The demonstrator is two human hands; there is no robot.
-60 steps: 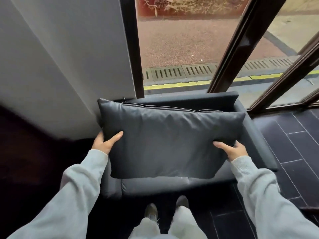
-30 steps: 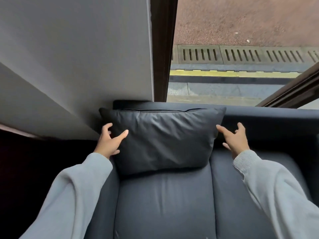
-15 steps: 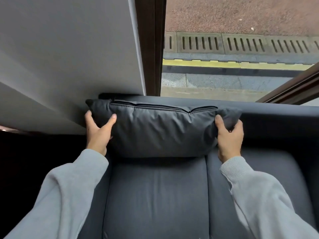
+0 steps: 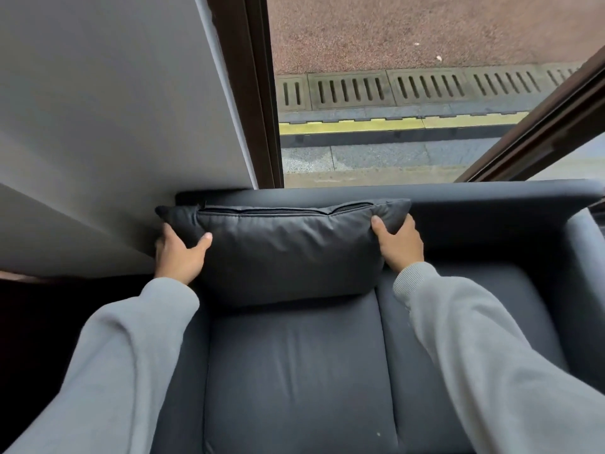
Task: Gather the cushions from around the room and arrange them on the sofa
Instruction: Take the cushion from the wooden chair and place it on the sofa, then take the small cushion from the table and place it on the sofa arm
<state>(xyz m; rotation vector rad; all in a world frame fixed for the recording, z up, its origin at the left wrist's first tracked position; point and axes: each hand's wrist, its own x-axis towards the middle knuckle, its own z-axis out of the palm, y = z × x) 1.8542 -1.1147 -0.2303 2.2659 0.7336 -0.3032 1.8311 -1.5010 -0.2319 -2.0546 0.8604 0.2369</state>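
At back of sofa (image 4: 294,371), left end: cushion (image 4: 281,247) now upright against backrest, zipper edge up; two seconds ago held in air before seat. Placement looks near done. Left hand (image 4: 178,253) and right hand (image 4: 401,244) each clasp upper corner, thumbs on front face, sleeved arms stretched forward

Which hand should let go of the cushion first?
Probably the right hand: open sofa seat lies beside it, while the left hand is wedged between cushion and wall.
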